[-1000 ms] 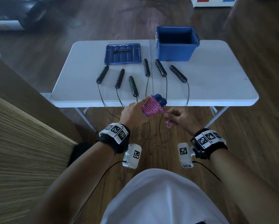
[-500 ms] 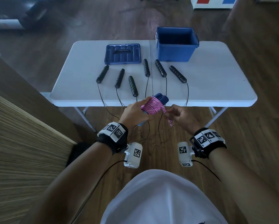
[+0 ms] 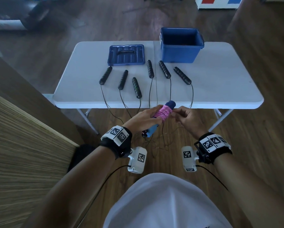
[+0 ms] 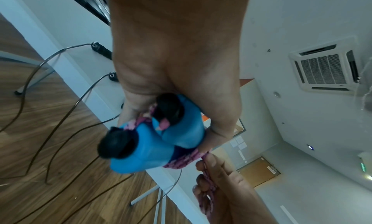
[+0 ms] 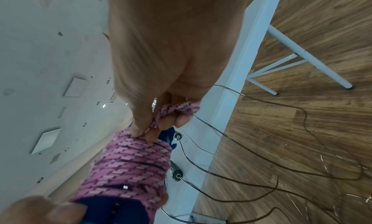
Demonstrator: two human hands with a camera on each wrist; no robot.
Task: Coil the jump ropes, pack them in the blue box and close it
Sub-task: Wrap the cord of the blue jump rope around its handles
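The pink rope (image 3: 163, 113), wound around two blue handles (image 4: 159, 141), is gripped by the left hand (image 3: 142, 120) in front of the surface (image 3: 220, 83). Its loose end (image 5: 177, 110) is pinched by the right hand (image 3: 188, 120).

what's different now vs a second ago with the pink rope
The right hand has risen, drawing the loose pink rope end up against the wound pink coil. The left hand keeps its grip on the blue handles. Black ropes, lid and box are unmoved.
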